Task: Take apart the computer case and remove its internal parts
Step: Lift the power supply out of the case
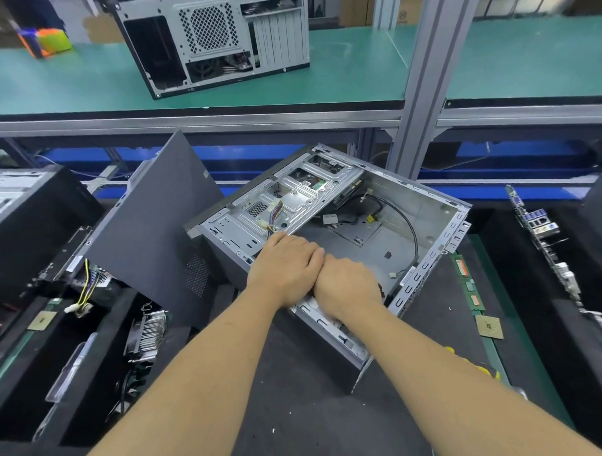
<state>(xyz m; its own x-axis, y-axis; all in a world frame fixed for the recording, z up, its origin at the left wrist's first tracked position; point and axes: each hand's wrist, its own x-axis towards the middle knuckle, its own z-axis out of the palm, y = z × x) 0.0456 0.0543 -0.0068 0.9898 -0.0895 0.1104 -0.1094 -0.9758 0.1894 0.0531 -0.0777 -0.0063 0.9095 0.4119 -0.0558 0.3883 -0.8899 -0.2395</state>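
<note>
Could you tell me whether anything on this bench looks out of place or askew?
The open computer case sits skewed to the bench edge, and its dark side panel leans tilted beside it. Otherwise nothing looks damaged or spilled.

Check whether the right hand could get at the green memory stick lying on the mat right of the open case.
Probably yes. The memory stick lies uncovered on the mat beside the open case, and the right hand sits inside the case's near edge; only the case's side wall stands between them.

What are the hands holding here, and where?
Both the left hand and right hand press on the open case's near corner; any grip is hidden.
</note>
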